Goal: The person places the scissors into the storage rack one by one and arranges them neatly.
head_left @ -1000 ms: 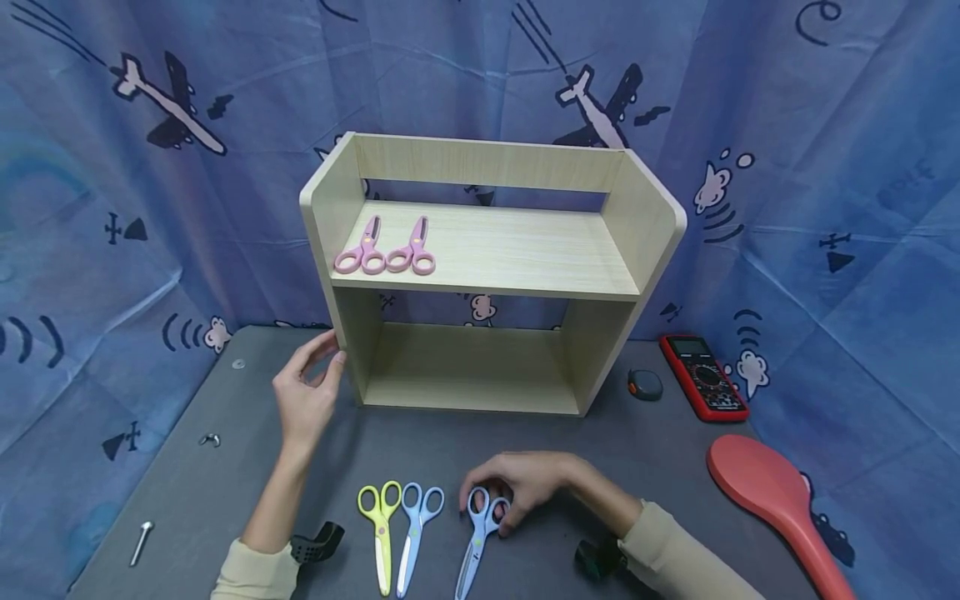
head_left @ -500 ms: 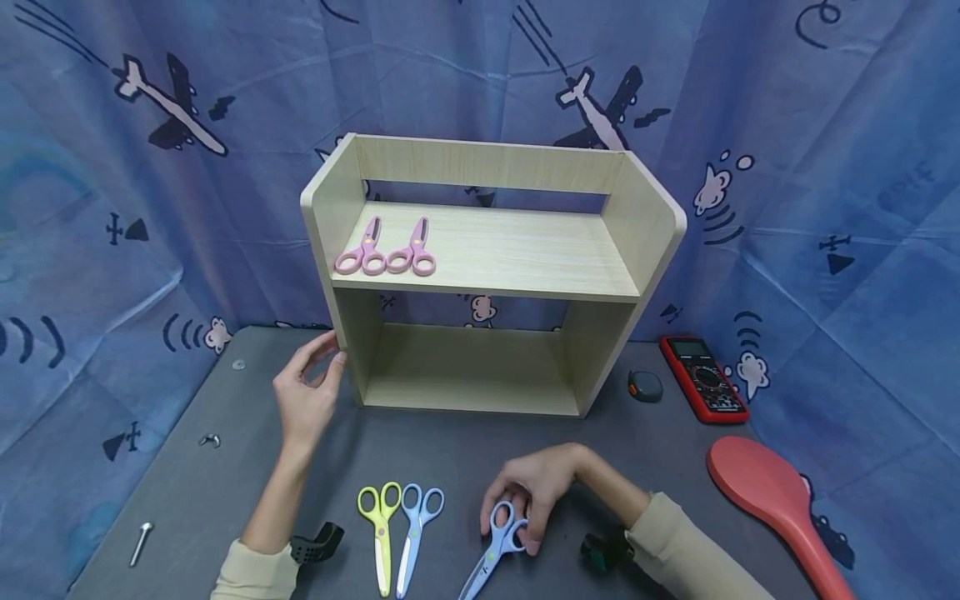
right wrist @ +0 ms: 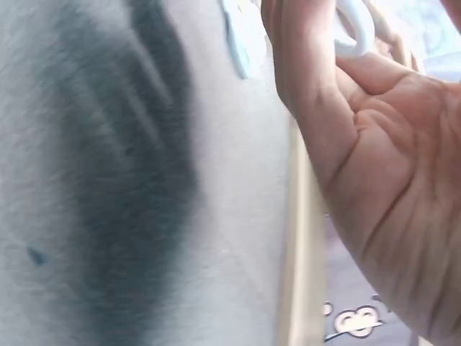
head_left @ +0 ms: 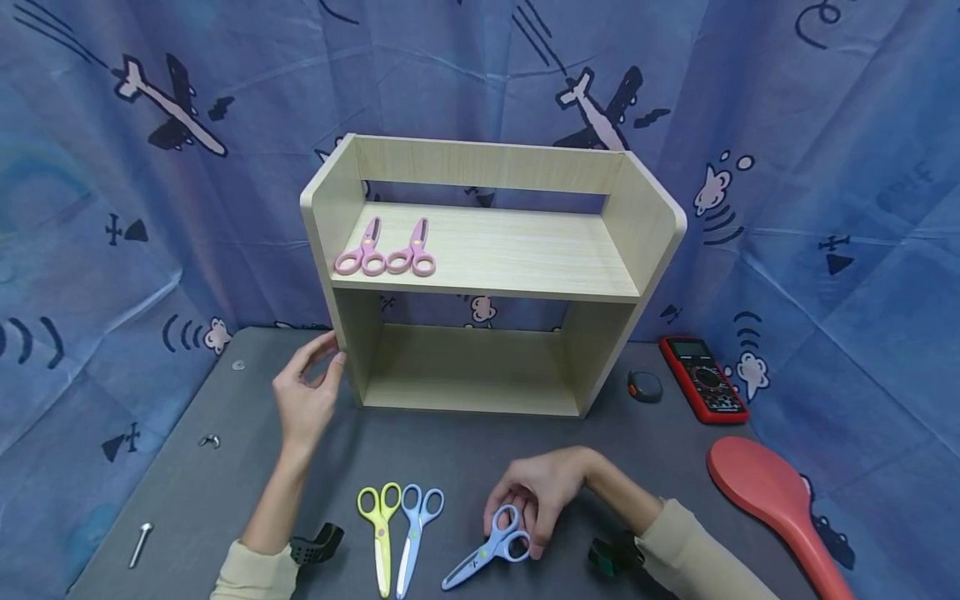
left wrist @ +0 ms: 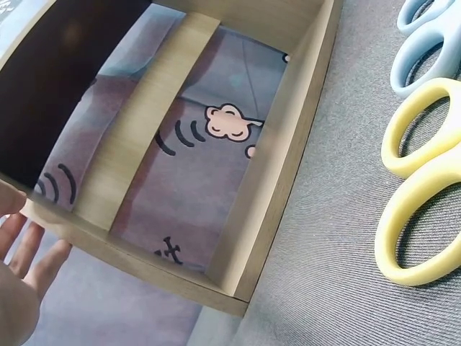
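Scissors, light blue (head_left: 487,557), lie on the grey worktop (head_left: 225,467) at about 6 o'clock of the head view, blades pointing to 8 o'clock. Right hand (head_left: 542,493) has its grip closed on the handle loops, fingers curled down through and around them; the right wrist view shows a pale loop (right wrist: 354,32) against the fingers (right wrist: 302,65), palm turned to the camera.

Left hand (head_left: 303,392) rests at 9 o'clock of the wooden shelf unit (head_left: 491,267), fingertips touching the front edge of its left side panel, fingers relaxed and nearly straight, holding nothing. Left wrist view: straight fingers (left wrist: 29,252) just beside the panel edge (left wrist: 130,245).

Two more pairs lie side by side on the worktop to the left of the held pair, handles toward the shelf unit: yellow-green scissors (head_left: 381,529) and another blue pair (head_left: 416,525), nearly touching each other, apart from the right hand.

Upper shelf, left end: two pink scissors (head_left: 386,250) side by side, handles toward the front.

Around, by the clock:
- 3 o'clock of the shelf unit: red multimeter (head_left: 703,377), small dark tape measure (head_left: 645,385) beside it
- 4 o'clock: red paddle-shaped object (head_left: 772,492)
- 8 o'clock: bolt (head_left: 141,542), small metal piece (head_left: 210,439)
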The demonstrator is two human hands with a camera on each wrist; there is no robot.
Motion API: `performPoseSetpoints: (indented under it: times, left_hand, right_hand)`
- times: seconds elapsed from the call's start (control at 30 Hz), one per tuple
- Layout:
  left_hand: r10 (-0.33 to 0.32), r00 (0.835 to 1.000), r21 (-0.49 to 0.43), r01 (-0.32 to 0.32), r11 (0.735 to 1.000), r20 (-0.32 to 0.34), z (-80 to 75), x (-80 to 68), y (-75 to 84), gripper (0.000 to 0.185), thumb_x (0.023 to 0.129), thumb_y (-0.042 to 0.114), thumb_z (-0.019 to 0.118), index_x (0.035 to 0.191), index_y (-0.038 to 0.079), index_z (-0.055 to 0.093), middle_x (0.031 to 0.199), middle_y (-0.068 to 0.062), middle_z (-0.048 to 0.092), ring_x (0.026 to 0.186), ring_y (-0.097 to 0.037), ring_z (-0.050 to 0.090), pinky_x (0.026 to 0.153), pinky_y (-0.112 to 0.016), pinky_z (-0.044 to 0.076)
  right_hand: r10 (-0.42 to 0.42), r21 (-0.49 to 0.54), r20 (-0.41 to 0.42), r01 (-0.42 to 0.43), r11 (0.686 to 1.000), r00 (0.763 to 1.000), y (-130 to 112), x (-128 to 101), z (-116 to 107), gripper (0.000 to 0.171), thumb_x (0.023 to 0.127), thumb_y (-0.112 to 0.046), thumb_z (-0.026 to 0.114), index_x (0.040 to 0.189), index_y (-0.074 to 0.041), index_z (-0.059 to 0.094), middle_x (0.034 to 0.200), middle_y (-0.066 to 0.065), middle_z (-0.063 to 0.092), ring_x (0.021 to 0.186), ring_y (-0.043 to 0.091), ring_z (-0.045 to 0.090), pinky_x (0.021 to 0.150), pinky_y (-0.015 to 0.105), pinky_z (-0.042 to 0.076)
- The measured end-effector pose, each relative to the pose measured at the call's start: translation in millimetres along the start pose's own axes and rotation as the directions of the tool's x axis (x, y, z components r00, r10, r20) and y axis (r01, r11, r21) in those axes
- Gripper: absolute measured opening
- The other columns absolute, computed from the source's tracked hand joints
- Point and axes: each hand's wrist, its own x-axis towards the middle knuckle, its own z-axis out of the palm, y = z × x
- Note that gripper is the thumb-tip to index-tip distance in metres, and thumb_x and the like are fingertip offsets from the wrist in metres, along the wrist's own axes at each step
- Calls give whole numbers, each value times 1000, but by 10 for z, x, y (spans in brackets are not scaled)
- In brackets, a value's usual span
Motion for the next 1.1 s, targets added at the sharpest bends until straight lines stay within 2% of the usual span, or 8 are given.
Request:
performPoseSetpoints:
  times: [0.07, 0.2, 0.3, 0.47, 0.6, 0.77, 0.9, 1.1]
  left_hand:
    - [1, 1000, -4, -1, 1000, -2, 0, 3, 4, 33, 98, -6, 74, 131, -1, 76, 127, -27, 76, 111, 4, 73, 91, -10, 61]
    - [1, 1000, 1, -1, 1000, -1, 0, -2, 3, 34, 98, -7, 74, 131, -1, 76, 127, -27, 76, 111, 3, 74, 91, -11, 61]
    - [0, 1000, 9, 0, 1000, 2, 1, -7, 5, 34, 97, -7, 75, 131, -2, 75, 127, -27, 76, 111, 3, 74, 91, -11, 61]
    - [3, 1000, 14, -3, 1000, 1, 2, -6, 6, 34, 97, -7, 75, 131, -1, 75, 127, -26, 77, 111, 4, 73, 91, -11, 61]
    - [10, 1000, 8, -10, 1000, -2, 4, -3, 11, 33, 98, -7, 74, 131, -2, 75, 127, -27, 76, 111, 5, 73, 91, -9, 60]
    - [14, 1000, 5, -14, 1000, -4, 3, 2, 13, 33, 98, -7, 74, 131, -2, 75, 126, -28, 76, 110, 6, 72, 91, -8, 59]
    - [10, 1000, 24, -10, 1000, -4, 0, 1, 12, 34, 98, -7, 74, 131, -2, 75, 126, -28, 76, 110, 7, 72, 92, -9, 60]
    - [2, 1000, 27, -2, 1000, 0, -1, -2, 0, 34, 98, -7, 74, 132, -2, 75, 126, -28, 76, 111, 7, 72, 92, -11, 61]
  right_hand:
    - [-22, -31, -13, 21, 999, 1000, -51, -26, 12, 56, 88, 0, 79, 141, 2, 63, 107, -8, 67, 80, -5, 64, 73, 8, 57]
    - [-67, -100, -49, 62, 993, 997, -196, -117, 42, 59, 90, -4, 79, 145, 4, 60, 114, 10, 68, 86, -3, 67, 81, 12, 62]
    - [-110, -147, -104, 94, 985, 988, -320, -212, 73, 59, 91, -6, 78, 146, 5, 59, 118, 29, 65, 91, -2, 72, 90, 27, 69]
    - [-231, -223, -245, 177, 958, 941, -553, -371, 134, 59, 91, -7, 81, 145, 5, 60, 115, 34, 64, 94, 1, 72, 90, 45, 70]
    - [-352, -335, -380, 228, 914, 855, -788, -494, 167, 58, 91, -5, 84, 144, 2, 62, 116, 25, 69, 97, 7, 70, 90, 40, 71]
    - [-501, -502, -503, 234, 833, 705, -1046, -609, 155, 59, 87, 1, 86, 142, 0, 64, 117, 16, 72, 99, 15, 71, 91, 37, 70]
    - [-600, -610, -533, 220, 761, 597, -1223, -669, 112, 61, 84, 6, 88, 141, 1, 64, 116, 15, 72, 98, 16, 72, 91, 34, 70]
    - [-678, -701, -558, 165, 693, 479, -1493, -762, 29, 67, 79, 13, 88, 141, 3, 63, 117, 15, 71, 97, 16, 73, 90, 31, 70]
